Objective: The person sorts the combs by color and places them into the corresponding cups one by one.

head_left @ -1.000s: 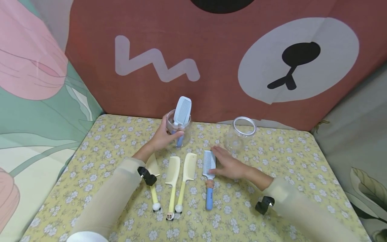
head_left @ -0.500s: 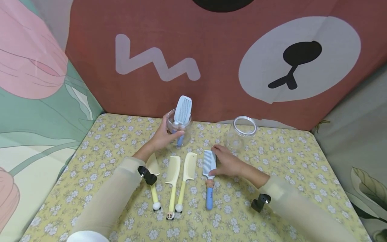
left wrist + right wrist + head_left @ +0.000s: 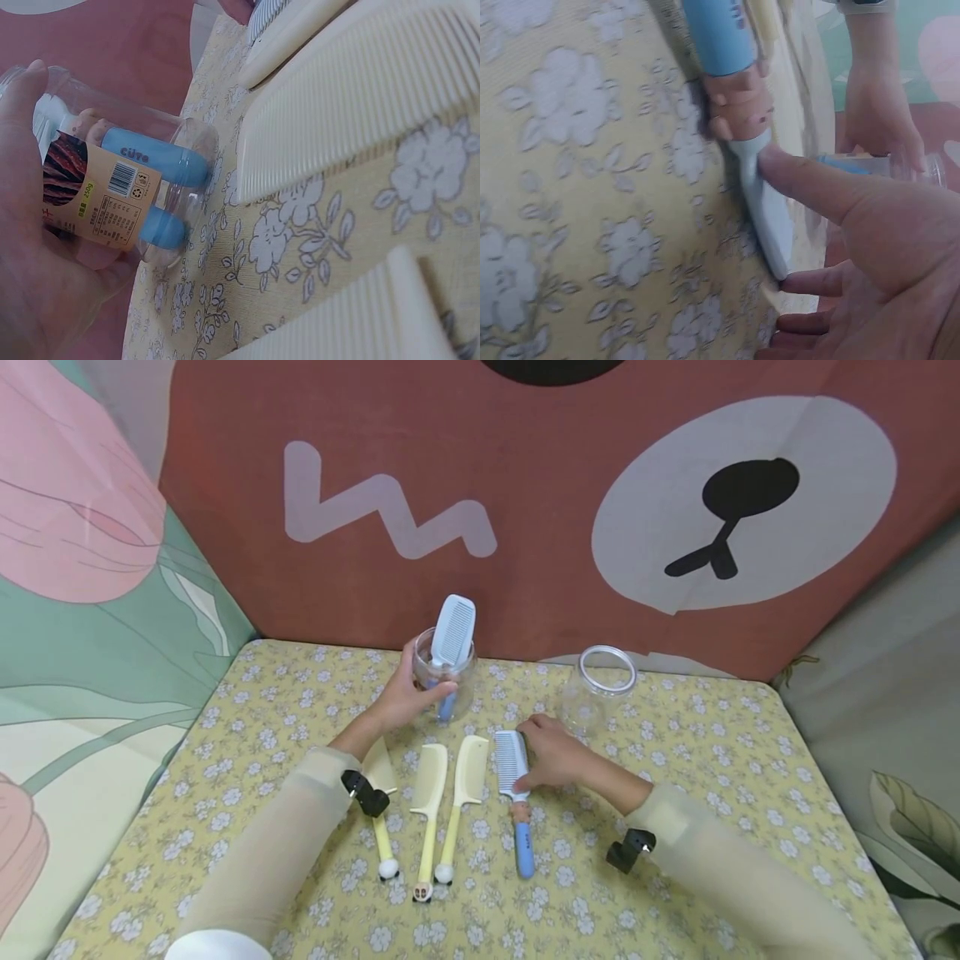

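Your left hand [image 3: 405,700] is clamped around the clear jar [image 3: 465,700] standing left of centre on the far side of the table. A light-blue comb [image 3: 454,631] is seated in that jar, its toothed head projecting above the rim. A printed label [image 3: 112,191] covers part of the jar wall, and two blue handle sections show through the plastic.

Your right hand [image 3: 561,758], well apart from your left, has thumb and fingers spread. The thumb tip touches the neck of the blue-handled comb [image 3: 519,812]; the index fingertip touches the far end of its head. This comb lies on the floral tablecloth [image 3: 300,668], teeth to the left, handle toward the near edge.

Three cream combs [image 3: 430,781] lie to its left, handles near; your left forearm partly covers the leftmost. A second clear jar [image 3: 588,706] stands beyond your right hand.
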The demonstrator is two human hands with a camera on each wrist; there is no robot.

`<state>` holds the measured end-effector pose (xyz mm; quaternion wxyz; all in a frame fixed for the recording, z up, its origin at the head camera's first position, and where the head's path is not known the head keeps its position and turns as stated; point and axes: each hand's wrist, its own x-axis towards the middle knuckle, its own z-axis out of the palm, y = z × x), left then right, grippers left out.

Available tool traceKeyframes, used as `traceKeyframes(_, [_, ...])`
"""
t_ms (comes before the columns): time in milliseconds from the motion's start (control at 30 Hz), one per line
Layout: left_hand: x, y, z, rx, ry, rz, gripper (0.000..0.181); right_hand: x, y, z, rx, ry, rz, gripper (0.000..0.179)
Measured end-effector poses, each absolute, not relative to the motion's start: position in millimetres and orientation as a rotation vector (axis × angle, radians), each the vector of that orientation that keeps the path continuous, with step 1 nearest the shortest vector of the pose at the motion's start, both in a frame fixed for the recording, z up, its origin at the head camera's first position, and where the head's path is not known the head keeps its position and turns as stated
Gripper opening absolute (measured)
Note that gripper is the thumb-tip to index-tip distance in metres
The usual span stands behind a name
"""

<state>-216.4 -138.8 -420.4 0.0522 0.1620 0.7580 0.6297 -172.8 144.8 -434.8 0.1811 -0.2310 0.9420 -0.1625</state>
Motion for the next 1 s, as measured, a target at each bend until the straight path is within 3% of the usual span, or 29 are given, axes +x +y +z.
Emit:
traceKeyframes(533, [-232.0, -141.0, -448.3, 0.483, 2.342, 1.914, 0.097, -180.3, 127.6, -423.3, -0.455, 2.608, -0.449, 0.082])
traceKeyframes(1000, [-231.1, -141.3, -448.4, 0.483, 2.335, 1.919, 0.096, -184.2, 121.5, -422.9, -0.353, 2.545, -0.521, 0.085])
